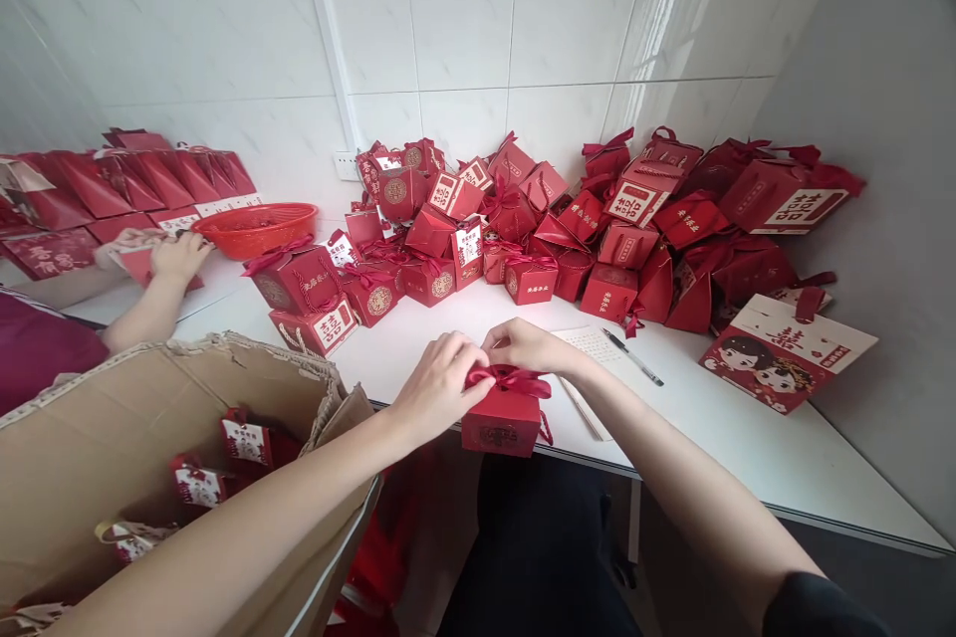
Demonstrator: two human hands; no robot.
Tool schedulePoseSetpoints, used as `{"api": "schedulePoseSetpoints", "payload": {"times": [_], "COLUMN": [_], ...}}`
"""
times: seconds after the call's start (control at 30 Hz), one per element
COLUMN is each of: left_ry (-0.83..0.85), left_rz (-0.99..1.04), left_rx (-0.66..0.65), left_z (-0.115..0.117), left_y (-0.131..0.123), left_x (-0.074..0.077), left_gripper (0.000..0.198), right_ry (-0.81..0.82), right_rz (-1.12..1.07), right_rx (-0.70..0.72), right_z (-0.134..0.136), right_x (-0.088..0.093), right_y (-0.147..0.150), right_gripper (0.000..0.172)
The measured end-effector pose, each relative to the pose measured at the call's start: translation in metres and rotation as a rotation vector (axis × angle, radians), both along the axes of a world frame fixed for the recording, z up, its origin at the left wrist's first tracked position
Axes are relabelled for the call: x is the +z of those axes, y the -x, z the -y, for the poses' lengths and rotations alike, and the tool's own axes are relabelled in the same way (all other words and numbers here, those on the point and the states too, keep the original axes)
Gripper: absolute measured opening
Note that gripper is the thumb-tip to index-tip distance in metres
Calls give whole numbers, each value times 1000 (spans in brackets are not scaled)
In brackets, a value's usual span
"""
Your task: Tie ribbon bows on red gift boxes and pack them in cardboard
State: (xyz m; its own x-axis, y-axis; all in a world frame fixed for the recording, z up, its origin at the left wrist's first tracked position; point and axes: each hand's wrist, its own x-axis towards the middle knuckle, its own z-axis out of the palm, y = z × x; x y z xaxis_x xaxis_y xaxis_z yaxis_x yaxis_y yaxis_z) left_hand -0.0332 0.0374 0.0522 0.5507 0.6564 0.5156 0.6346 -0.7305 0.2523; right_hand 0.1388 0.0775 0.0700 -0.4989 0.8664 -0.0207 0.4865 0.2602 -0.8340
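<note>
A small red gift box (502, 423) with a red ribbon (515, 380) on top sits at the near edge of the white table (747, 448). My left hand (440, 385) pinches the ribbon at the box's left side. My right hand (527, 346) is closed on the ribbon from behind. Both hands meet over the top of the box.
A large heap of red gift boxes (568, 219) fills the back of the table against the tiled wall. A pen (633, 357) lies on a paper sheet. An open cardboard carton (149, 458) with boxes stands at left. Another person's hand (175, 259) rests near a red basket (255, 229).
</note>
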Motion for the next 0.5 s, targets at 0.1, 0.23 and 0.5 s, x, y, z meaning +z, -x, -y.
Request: {"api": "schedulePoseSetpoints", "payload": {"times": [0.1,0.23,0.5], "left_ry": [41,131,209], "left_rz": [-53,-55,-55], "left_rx": [-56,-51,-75], "left_z": [-3,-6,-4], "left_y": [-6,-12,-13], "left_x": [-1,1,3], "left_gripper": [10,12,10], "right_ry": [24,43,68], "right_rz": [-109,-224,-276], "right_rx": [-48,-107,-189], "right_z": [-2,-3,-5], "right_x": [-7,-12,-22], "right_y": [-9,-11,-5], "right_gripper": [12,17,16]}}
